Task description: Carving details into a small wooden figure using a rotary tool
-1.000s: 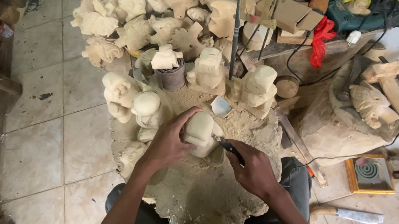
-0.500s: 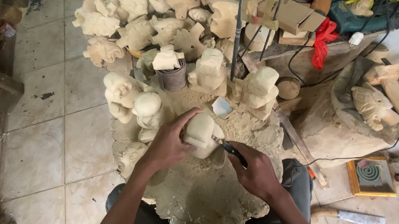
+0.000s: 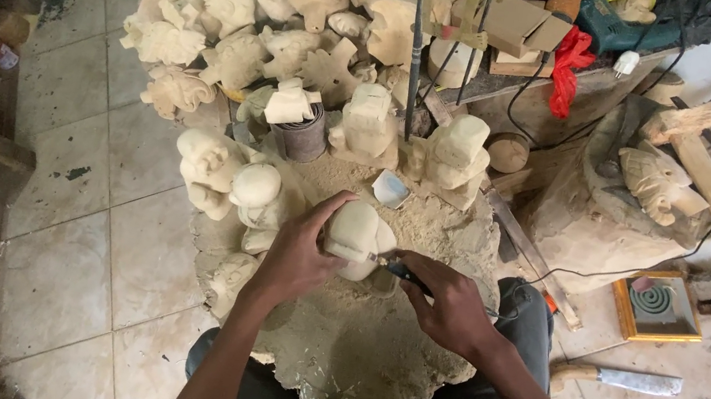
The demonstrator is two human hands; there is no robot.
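You worked on a dusty stump point(image 3: 365, 367), with pale carvings point(image 3: 237, 42) heaped beyond it. The figure point(image 3: 357, 232) stood there: light, stiff wood, probably brittle at thin details, best held round its body. Your left hand point(image 3: 299, 256) wrapped it; your right hand point(image 3: 453, 306) pinched a knife point(image 3: 401, 271) against it.

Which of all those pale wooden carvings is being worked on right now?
Find the big round stump dusted with shavings. Near its middle, the left hand grips one carving while the right hand presses a dark-handled tool against it. It alone is held.
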